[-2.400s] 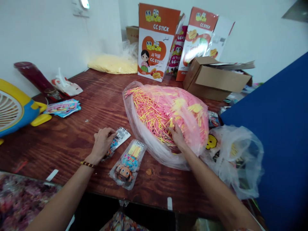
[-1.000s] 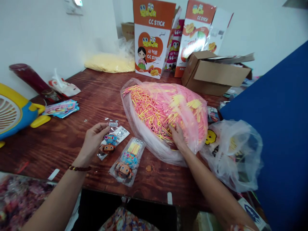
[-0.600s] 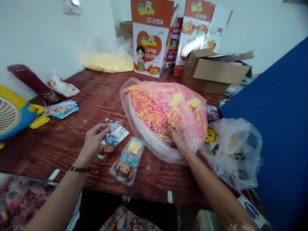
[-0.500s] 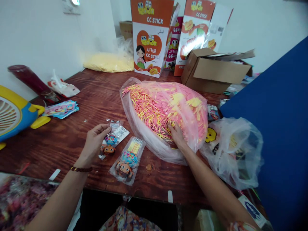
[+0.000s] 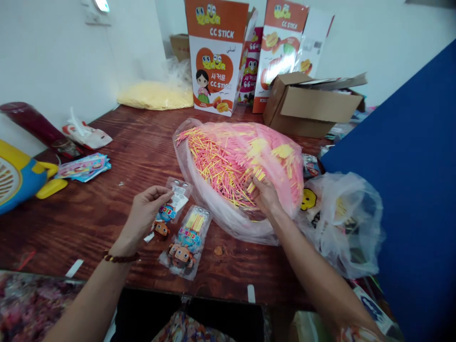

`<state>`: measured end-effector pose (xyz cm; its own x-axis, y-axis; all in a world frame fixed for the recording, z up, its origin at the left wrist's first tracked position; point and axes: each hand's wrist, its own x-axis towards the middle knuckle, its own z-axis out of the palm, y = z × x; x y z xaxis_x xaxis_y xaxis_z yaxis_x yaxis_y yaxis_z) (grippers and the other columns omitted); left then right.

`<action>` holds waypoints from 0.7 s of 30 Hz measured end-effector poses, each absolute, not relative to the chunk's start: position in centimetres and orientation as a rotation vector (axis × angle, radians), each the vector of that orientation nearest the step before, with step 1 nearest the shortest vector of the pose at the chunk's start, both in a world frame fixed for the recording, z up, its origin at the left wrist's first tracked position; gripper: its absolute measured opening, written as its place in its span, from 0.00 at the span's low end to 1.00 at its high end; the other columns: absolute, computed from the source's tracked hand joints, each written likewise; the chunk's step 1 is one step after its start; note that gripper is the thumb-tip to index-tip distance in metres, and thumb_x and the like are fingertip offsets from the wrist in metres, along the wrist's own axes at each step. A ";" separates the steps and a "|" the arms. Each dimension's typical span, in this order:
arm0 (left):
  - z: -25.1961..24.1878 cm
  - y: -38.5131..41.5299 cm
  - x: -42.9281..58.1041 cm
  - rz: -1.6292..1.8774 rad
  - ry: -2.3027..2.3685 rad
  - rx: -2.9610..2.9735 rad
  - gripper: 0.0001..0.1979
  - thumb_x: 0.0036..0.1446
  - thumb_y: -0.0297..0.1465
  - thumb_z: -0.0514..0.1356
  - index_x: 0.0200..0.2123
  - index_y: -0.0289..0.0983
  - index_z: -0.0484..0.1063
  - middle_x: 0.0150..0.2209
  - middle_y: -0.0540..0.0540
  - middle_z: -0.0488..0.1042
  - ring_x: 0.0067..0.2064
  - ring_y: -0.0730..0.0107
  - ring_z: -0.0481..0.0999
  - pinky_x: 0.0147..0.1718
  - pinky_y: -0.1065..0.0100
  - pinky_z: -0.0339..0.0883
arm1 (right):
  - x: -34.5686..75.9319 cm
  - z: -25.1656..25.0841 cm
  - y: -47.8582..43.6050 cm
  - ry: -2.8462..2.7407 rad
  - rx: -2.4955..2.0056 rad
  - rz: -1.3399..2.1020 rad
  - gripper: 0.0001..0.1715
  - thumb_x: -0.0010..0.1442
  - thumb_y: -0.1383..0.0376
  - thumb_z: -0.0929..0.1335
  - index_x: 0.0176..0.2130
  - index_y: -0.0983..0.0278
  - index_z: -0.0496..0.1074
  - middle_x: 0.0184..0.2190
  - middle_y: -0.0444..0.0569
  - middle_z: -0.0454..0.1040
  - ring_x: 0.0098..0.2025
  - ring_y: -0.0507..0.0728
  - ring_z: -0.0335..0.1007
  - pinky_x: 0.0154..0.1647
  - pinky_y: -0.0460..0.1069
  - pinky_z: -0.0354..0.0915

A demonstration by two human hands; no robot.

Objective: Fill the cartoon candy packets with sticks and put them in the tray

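Note:
My left hand [image 5: 147, 209] pinches the edge of a clear printed packet [image 5: 167, 213] with a brown cartoon face, just above the table. Beside it another such packet [image 5: 185, 243] lies flat with yellow sticks showing inside. My right hand [image 5: 264, 194] is closed on a small bunch of yellow sticks [image 5: 255, 179] at the mouth of a big clear plastic bag [image 5: 228, 227]. Thin pink and yellow sticks [image 5: 217, 166] fill this bag. The fingertips of my right hand are partly hidden by the sticks.
Tall cartons [image 5: 217, 57] and an open brown box [image 5: 317, 107] stand at the back, near a bag of yellow sticks [image 5: 155, 95]. On the left are a yellow-blue fan [image 5: 21, 178], flat wrappers [image 5: 85, 166] and a tissue pack [image 5: 87, 135]. A knotted plastic bag [image 5: 345, 223] sits right, by a blue panel [image 5: 402, 156].
My right hand has lifted slightly, and a bunch of yellow sticks now shows in its fingers. My left hand has shifted a little to the right with the packet. The view has moved slightly.

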<state>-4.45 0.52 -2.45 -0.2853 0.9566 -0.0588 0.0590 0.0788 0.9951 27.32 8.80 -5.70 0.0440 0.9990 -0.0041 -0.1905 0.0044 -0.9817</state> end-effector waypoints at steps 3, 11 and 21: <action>-1.6 0.3 -1.8 1.179 1.428 1.264 0.14 0.45 0.41 0.68 0.28 0.37 0.76 0.26 0.50 0.74 0.27 0.71 0.70 0.26 0.71 0.62 | 25.7 -3.7 7.6 -1.041 -1.003 1.396 0.18 0.52 0.52 0.71 0.38 0.59 0.68 0.29 0.45 0.75 0.33 0.58 0.74 0.32 0.52 0.68; -1.3 -0.5 1.1 1.010 1.301 1.472 0.10 0.53 0.37 0.63 0.26 0.37 0.73 0.25 0.50 0.72 0.28 0.72 0.67 0.28 0.71 0.60 | 21.4 -0.7 4.1 -1.882 -0.965 1.127 0.13 0.63 0.55 0.65 0.34 0.60 0.71 0.32 0.46 0.75 0.34 0.55 0.69 0.36 0.50 0.63; -4.3 -2.1 -0.2 0.941 1.280 1.507 0.11 0.59 0.37 0.60 0.27 0.38 0.71 0.24 0.52 0.68 0.26 0.73 0.63 0.25 0.72 0.56 | 20.3 -1.4 2.7 -2.237 -0.933 0.971 0.14 0.70 0.58 0.60 0.32 0.59 0.63 0.27 0.41 0.68 0.29 0.53 0.61 0.31 0.48 0.55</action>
